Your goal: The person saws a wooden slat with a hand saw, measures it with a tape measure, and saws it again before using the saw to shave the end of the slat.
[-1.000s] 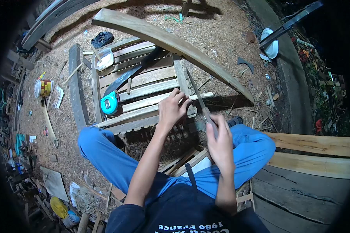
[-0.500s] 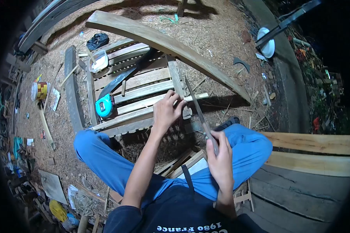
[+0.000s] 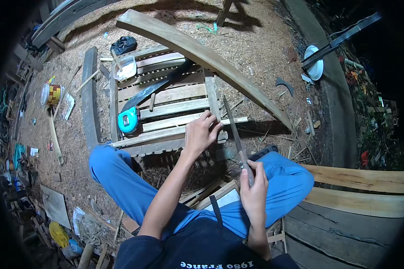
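Observation:
My right hand (image 3: pixel 253 179) is closed round the handle of a long narrow blade (image 3: pixel 233 125), which looks like a saw and points up and away. The blade lies across or just beside a thin wooden strip (image 3: pixel 234 120). My left hand (image 3: pixel 203 132) presses its closed fingers on that strip, at the near right corner of a slatted wooden frame (image 3: pixel 179 107). On the frame's left side rests a turquoise tape measure (image 3: pixel 129 120). Behind it are a dark machete-like blade (image 3: pixel 151 89) and a short wooden peg (image 3: pixel 152 102).
A long thick beam (image 3: pixel 202 58) slants over the frame's far right corner. A plastic tub (image 3: pixel 125 68) sits at its far left corner, near a black bag (image 3: pixel 123 45). Another beam (image 3: pixel 90 98) lies left. Planks (image 3: pixel 359 179) are at the right. A white basin (image 3: pixel 313 62) stands farther off.
The saw-like blade in my right hand has shifted a little and stands slightly more upright. My left hand keeps its place on the strip. The whole view has moved slightly.

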{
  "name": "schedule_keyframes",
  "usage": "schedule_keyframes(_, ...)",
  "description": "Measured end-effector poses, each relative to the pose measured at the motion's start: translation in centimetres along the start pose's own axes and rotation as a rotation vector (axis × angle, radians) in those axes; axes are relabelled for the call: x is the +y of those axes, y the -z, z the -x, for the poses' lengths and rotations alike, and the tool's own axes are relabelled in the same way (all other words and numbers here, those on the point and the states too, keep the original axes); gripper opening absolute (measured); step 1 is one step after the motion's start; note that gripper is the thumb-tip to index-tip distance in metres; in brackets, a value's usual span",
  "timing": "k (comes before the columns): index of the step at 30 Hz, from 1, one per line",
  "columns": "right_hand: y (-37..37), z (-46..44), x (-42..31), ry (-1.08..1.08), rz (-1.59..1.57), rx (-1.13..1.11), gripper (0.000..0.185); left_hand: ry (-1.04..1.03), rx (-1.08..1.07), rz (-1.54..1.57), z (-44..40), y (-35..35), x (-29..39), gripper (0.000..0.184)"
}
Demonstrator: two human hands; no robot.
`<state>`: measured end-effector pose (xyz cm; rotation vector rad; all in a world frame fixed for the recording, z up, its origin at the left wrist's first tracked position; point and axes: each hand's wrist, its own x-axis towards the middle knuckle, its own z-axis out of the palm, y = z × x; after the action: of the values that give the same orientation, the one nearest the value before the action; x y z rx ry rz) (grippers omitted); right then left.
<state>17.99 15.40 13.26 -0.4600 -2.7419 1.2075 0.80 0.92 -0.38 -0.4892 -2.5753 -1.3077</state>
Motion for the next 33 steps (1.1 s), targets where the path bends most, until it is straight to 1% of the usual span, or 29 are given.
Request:
schedule_keyframes(4, 0.5, -2.0, -1.7, 0.002, 0.004, -0.028, 0.022, 0.036, -0.033, -0.005, -0.6, 0.6, 0.0, 0.024)
schedule_keyframes(7, 1.8, -1.4, -0.9, -0.041, -0.027, -0.066, 0.022, 0.054, -0.046, -0.007, -0.5, 0.8, 0.4, 0.025)
schedule_keyframes(9, 2.2, -0.1, -0.5, 0.027, 0.031, -0.082, 0.023, 0.035, -0.039, 0.049, 0.5, 0.2, 0.3, 0.026)
schedule_keyframes(11, 1.3, -0.2, -0.5, 0.011, 0.042, -0.078, 0.024, 0.058, -0.027, 0.047, 0.9, 0.0, 0.1, 0.025)
schedule_keyframes(13, 0.0, -2.1, -0.9, 0.026, -0.027, -0.051, 0.023, 0.064, -0.033, 0.041, 0.8, 0.1, 0.2, 0.025)
schedule_keyframes(14, -1.7, -3.6, -0.3, 0.041, -0.030, -0.018, 0.023, 0.063, -0.039, 0.032, 0.7, 0.2, 0.4, 0.025)
schedule_keyframes(15, -4.1, -5.3, 1.6, 0.111, 0.004, 0.045, 0.023, 0.053, -0.044, 0.028, 0.7, 0.2, 0.6, 0.025)
schedule_keyframes(17, -4.2, -6.4, 0.5, 0.104, 0.055, 0.040, 0.023, 0.053, -0.010, 0.022, 0.6, 0.2, 0.5, 0.025)
schedule_keyframes(18, -3.4, -6.4, 0.3, 0.112, 0.031, 0.007, 0.022, 0.061, -0.009, 0.065, 0.7, 0.0, 0.2, 0.025)
schedule_keyframes(19, -2.0, -5.6, 0.1, 0.107, 0.009, -0.034, 0.022, 0.079, -0.008, 0.064, 1.2, 0.0, 0.2, 0.025)
schedule_keyframes(20, -0.4, -4.3, -0.9, 0.043, -0.060, -0.074, 0.020, 0.084, -0.015, 0.042, 1.1, 0.2, 0.3, 0.024)
schedule_keyframes(23, 0.9, -1.0, 0.5, -0.067, -0.015, -0.047, 0.020, 0.076, -0.021, 0.043, 0.6, 0.2, 0.7, 0.023)
schedule_keyframes(25, -0.9, -1.7, 1.0, -0.013, -0.047, 0.015, 0.021, 0.061, -0.022, 0.019, 0.8, -0.1, 0.8, 0.023)
schedule_keyframes(27, -4.5, -4.7, 1.6, 0.079, -0.055, 0.083, 0.022, 0.055, -0.020, 0.026, 0.9, -0.1, 0.6, 0.023)
schedule_keyframes(29, -5.0, -5.7, 0.8, 0.095, 0.032, 0.091, 0.023, 0.071, -0.028, 0.031, 0.7, 0.0, 0.4, 0.023)
schedule_keyframes(30, -4.7, -5.9, 0.9, 0.116, 0.000, 0.080, 0.024, 0.036, 0.004, 0.021, 0.9, -0.2, 0.3, 0.024)
schedule_keyframes(31, -3.7, -5.2, 1.6, 0.121, -0.023, 0.061, 0.024, 0.049, 0.001, 0.024, 1.4, -0.2, 0.3, 0.024)
schedule_keyframes(33, -1.3, -2.8, 1.5, -0.024, -0.191, -0.013, 0.024, 0.053, 0.009, 0.001, 0.8, -0.4, 0.2, 0.025)
